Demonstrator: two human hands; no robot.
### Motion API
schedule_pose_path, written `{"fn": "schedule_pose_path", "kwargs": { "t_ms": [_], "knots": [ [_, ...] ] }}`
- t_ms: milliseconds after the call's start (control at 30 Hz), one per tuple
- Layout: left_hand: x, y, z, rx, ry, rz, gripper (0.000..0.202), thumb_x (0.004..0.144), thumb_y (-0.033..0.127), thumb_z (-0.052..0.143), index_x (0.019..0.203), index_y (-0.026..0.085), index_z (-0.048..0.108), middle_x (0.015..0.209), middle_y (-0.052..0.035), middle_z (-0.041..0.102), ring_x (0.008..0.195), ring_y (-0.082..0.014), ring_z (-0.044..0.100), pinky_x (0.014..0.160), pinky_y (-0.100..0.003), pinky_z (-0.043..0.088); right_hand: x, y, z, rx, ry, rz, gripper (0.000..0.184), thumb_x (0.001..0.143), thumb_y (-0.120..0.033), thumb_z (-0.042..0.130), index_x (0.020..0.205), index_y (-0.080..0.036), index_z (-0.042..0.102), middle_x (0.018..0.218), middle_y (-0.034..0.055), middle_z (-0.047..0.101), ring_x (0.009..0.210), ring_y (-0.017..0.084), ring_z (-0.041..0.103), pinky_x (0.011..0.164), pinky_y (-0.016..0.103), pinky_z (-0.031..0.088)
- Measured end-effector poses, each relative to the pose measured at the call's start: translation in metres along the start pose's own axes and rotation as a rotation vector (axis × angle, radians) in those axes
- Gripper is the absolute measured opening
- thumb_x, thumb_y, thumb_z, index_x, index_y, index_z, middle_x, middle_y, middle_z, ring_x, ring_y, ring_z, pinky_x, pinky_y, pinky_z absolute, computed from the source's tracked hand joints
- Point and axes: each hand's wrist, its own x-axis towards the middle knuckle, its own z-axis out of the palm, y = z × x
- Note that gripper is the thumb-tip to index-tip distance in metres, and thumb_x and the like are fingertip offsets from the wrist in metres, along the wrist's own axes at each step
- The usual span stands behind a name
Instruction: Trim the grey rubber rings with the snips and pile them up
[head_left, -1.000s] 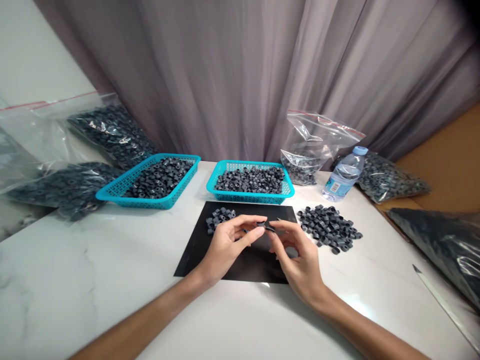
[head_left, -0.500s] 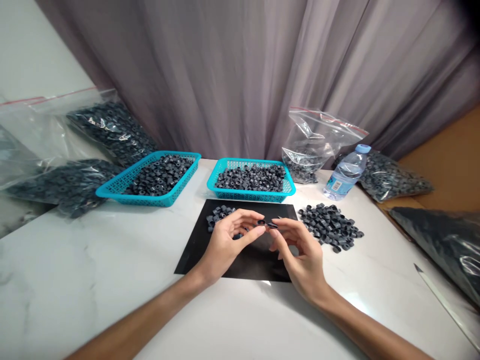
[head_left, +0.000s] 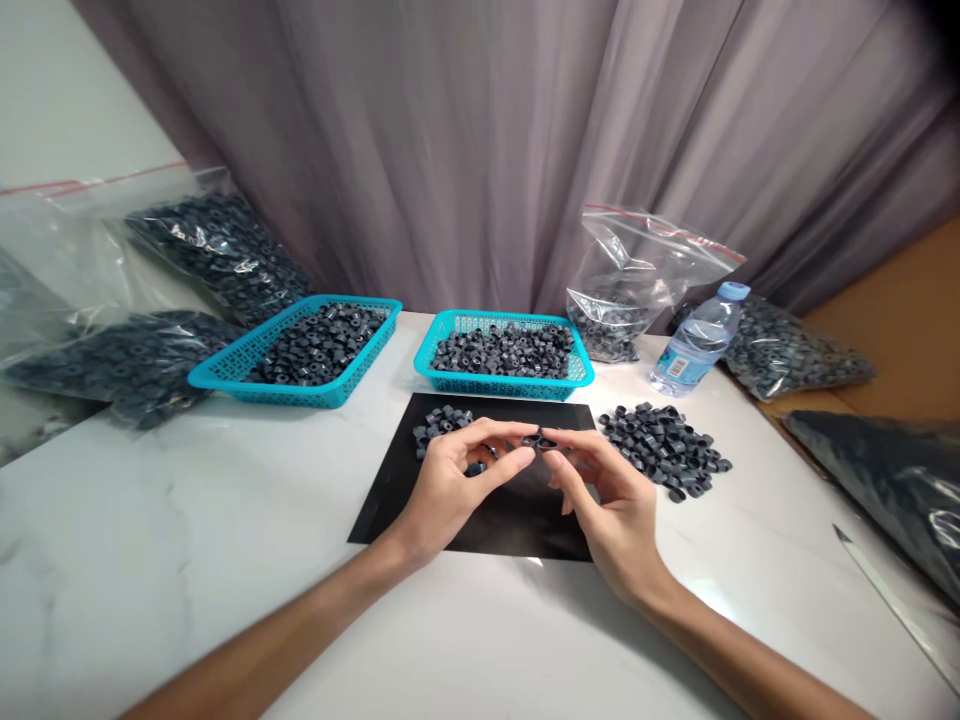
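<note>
Over the black mat (head_left: 495, 520), my left hand (head_left: 461, 480) pinches a small dark ring-shaped cap (head_left: 530, 441) between thumb and fingers. My right hand (head_left: 611, 500) pinches a second dark ring-shaped cap (head_left: 550, 445), held right beside the first. The two pieces look to be touching, though fingertips cover parts of them. Behind my left hand, a small pile of dark pieces (head_left: 442, 425) lies on the mat's far left corner. A larger heap of dark hollow caps (head_left: 664, 450) spreads over the table just right of the mat.
Two blue baskets (head_left: 330, 399) (head_left: 504, 386) full of dark pieces stand behind the mat. A water bottle (head_left: 701, 340) stands beside a clear zip bag (head_left: 611, 320). More filled bags (head_left: 120, 360) lie at the left, others (head_left: 795, 350) at the right, near a pale pointed strip (head_left: 892, 600).
My right hand has turned its piece and brought it closer to the one in my left hand. The left hand has barely moved. The camera view has shifted slightly.
</note>
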Motion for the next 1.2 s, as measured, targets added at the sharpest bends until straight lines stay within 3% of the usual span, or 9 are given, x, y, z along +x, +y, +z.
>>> {"fn": "schedule_pose_path", "kwargs": {
  "t_ms": [333,667,833,1200],
  "knots": [
    [-0.001,0.005,0.0,-0.117,0.018,-0.064,0.022,0.087,0.033,0.074,0.106,0.022,0.078,0.101,-0.004,0.076,0.091,-0.0173,0.069,0.079,-0.025,0.054,0.0,0.002,-0.002,-0.01,0.041,0.005,0.018,0.093,-0.033,0.069,0.108,-0.024,0.072,0.087,0.0028,0.067,0.067,0.014,0.061,0.048,0.023,0.049],
    [-0.004,0.008,0.003,-0.156,-0.031,-0.101,0.022,0.088,0.032,0.074,0.107,0.023,0.078,0.101,-0.0034,0.076,0.09,-0.0149,0.066,0.075,-0.022,0.051,0.002,-0.001,-0.003,-0.062,0.028,-0.099,0.014,0.094,-0.026,0.067,0.108,-0.025,0.071,0.089,0.0015,0.067,0.068,0.013,0.057,0.057,0.025,0.048],
    [-0.004,0.01,0.003,-0.163,-0.053,-0.119,0.021,0.089,0.034,0.073,0.107,0.023,0.078,0.099,-0.0035,0.076,0.087,-0.0139,0.064,0.068,-0.021,0.048,0.003,-0.003,-0.002,-0.082,0.037,-0.143,0.013,0.094,-0.022,0.067,0.106,-0.025,0.071,0.087,-0.0001,0.066,0.064,0.011,0.052,0.054,0.024,0.043],
    [-0.004,0.008,0.002,-0.158,-0.061,-0.128,0.018,0.09,0.035,0.071,0.104,0.026,0.077,0.097,-0.0014,0.074,0.083,-0.012,0.061,0.067,-0.02,0.045,0.001,-0.001,-0.003,-0.082,0.04,-0.149,0.013,0.096,-0.023,0.064,0.106,-0.026,0.071,0.091,0.0019,0.067,0.07,0.013,0.057,0.057,0.024,0.046]
  ]
}}
